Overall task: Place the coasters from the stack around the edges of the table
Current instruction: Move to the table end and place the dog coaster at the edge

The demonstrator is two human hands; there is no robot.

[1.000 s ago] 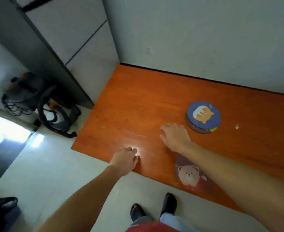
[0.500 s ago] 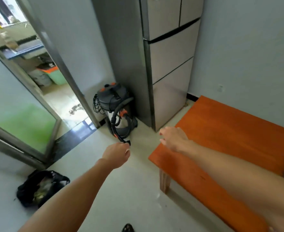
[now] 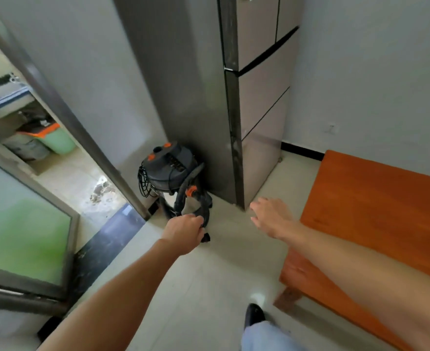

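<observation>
The orange wooden table fills the right side of the head view; only its left end shows, and no coaster or stack is in sight. My left hand hangs over the floor left of the table, fingers curled into a loose fist with nothing in it. My right hand is stretched out over the floor just off the table's left edge, fingers spread and empty. My right forearm crosses the table's near corner.
A grey vacuum cleaner with a black hose stands on the floor ahead, beside a tall steel fridge. A glass sliding door and open doorway lie to the left. My shoe is on the pale tiled floor.
The view has swung left, away from the table top, and the coasters have dropped out of sight. Both hands have lifted off the table and now hover over the floor.
</observation>
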